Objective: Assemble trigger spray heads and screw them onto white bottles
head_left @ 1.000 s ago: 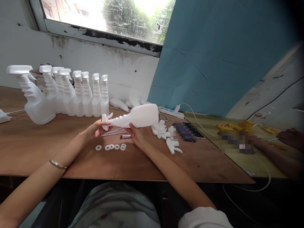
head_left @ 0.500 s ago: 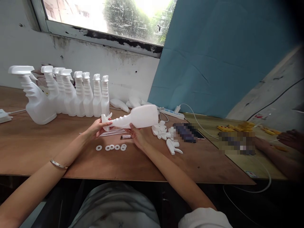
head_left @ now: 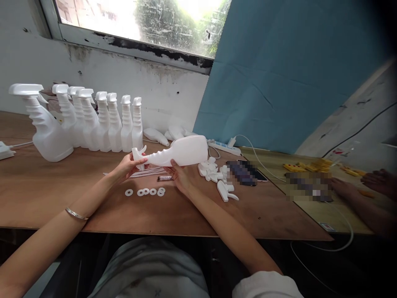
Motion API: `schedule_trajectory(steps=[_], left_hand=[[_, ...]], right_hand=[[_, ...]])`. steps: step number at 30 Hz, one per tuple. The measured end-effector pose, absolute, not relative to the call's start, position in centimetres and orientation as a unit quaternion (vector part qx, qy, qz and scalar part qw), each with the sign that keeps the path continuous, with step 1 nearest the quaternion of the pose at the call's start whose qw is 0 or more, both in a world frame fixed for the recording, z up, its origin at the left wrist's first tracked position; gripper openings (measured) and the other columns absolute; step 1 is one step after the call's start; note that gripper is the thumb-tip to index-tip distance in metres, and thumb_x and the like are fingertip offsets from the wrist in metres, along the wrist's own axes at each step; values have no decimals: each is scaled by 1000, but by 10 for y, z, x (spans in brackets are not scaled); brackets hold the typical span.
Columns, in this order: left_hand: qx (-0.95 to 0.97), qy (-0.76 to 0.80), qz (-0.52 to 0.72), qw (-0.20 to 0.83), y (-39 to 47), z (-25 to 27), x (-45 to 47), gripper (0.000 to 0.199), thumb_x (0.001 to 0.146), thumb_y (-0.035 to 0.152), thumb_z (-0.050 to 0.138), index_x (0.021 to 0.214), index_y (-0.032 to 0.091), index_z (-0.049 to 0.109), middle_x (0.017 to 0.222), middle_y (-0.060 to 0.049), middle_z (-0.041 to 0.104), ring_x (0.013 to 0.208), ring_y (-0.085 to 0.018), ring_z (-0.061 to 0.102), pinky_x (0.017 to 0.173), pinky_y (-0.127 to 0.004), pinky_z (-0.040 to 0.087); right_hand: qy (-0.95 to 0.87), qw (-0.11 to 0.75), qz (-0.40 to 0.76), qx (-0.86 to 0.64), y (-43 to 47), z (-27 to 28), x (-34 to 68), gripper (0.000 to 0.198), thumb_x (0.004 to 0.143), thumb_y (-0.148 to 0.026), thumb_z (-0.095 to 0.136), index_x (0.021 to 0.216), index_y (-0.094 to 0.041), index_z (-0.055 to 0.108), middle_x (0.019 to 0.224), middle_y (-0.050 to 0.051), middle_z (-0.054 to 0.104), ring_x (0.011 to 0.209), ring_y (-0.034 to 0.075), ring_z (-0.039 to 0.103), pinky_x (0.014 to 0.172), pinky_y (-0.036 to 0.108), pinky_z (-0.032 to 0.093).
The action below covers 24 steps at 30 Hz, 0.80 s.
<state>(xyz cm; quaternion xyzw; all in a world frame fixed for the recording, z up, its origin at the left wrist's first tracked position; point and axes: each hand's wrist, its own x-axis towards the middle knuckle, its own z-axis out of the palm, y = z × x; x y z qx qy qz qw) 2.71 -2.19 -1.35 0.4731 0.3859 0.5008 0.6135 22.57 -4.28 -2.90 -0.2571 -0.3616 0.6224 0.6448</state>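
Observation:
A white spray bottle [head_left: 190,150] lies nearly level in the air above the table, its base to the right. Around its body is my right hand [head_left: 180,176], closed with the thumb on the near side. My left hand [head_left: 127,165] is closed on the white trigger sprayer head [head_left: 138,155] at the bottle's neck end; the fingers hide part of the joint. Below the hands lie several white ring washers [head_left: 153,192], thin white tubes [head_left: 149,172] and a small dark pen-like item [head_left: 165,179].
Several white spray bottles with heads [head_left: 115,128] stand in a row at the back left. Loose trigger heads [head_left: 223,191] lie right, near phones [head_left: 245,173] and a power strip [head_left: 225,147]. Another person's hands [head_left: 380,182] are at the far right, near yellow items [head_left: 321,165].
Both hands keep their hold on the bottle and the sprayer head. The bottle has shifted very slightly up and to the right; the rest looks the same.

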Motion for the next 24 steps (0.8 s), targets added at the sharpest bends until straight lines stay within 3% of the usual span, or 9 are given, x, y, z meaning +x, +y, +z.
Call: schedule_trajectory(steps=[7, 18, 22, 24], left_hand=[[516, 388, 499, 578, -26, -12, 30, 45, 54, 30, 79, 87, 13, 53, 69, -3, 61, 62, -16, 61, 60, -27, 51], [601, 397, 554, 417, -36, -5, 39, 42, 52, 37, 78, 77, 16, 51, 57, 3, 56, 53, -13, 55, 55, -25, 44], [627, 416, 551, 361, -37, -6, 38, 48, 45, 33, 81, 82, 18, 55, 69, 1, 61, 64, -16, 57, 58, -24, 45], [674, 399, 543, 302, -40, -7, 38, 43, 49, 33, 79, 84, 19, 58, 84, -3, 64, 77, -19, 58, 69, -27, 46]], right_hand=[[-357, 648, 614, -277, -45, -28, 225, 37, 58, -28, 74, 91, -19, 60, 91, 1, 67, 83, 15, 63, 78, 30, 53], [-320, 695, 566, -307, -47, -30, 216, 32, 62, -32, 71, 88, -17, 60, 88, 2, 66, 77, 14, 63, 72, 27, 55], [-310, 719, 530, -326, -45, -30, 216, 34, 60, -35, 72, 87, -17, 60, 86, 2, 67, 74, 15, 63, 68, 28, 56], [-300, 725, 514, -347, -45, -31, 217, 35, 60, -37, 71, 85, -15, 60, 82, 3, 67, 70, 15, 63, 64, 28, 57]])
